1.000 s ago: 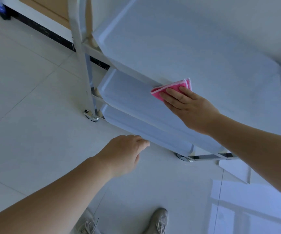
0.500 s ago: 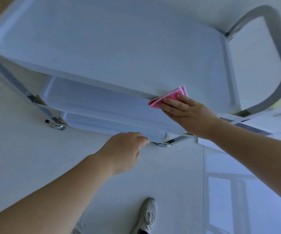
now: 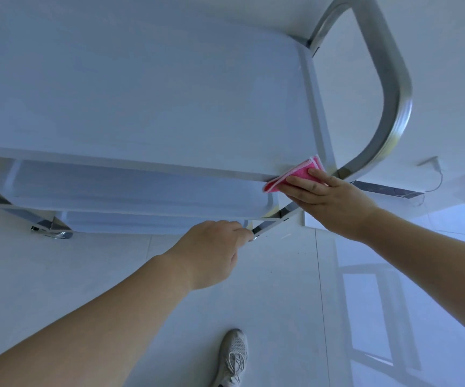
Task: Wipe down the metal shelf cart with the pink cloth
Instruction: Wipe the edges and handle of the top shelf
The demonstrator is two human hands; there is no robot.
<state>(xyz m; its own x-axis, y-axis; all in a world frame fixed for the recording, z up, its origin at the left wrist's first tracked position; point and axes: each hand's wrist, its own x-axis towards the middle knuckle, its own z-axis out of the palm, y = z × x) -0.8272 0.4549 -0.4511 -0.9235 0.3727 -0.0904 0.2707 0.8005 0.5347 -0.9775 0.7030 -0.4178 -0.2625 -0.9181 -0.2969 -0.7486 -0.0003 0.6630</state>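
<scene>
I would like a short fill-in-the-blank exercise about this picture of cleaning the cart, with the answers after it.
1. The right hand presses a folded cloth whose colour is ____.
2. The cloth lies on the front edge of the cart's ____ shelf, close to the curved handle.
3. The left hand holds ____.
4. On the floor below, one grey ____ is visible.

Answers: pink; top; nothing; shoe

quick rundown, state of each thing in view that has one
pink cloth: folded, pressed on the top shelf's near right corner
right hand: fingers straight, pressing the cloth
left hand: loosely curled, holding nothing
metal shelf cart: upright, shelves bare
shoe: flat on the floor
</scene>
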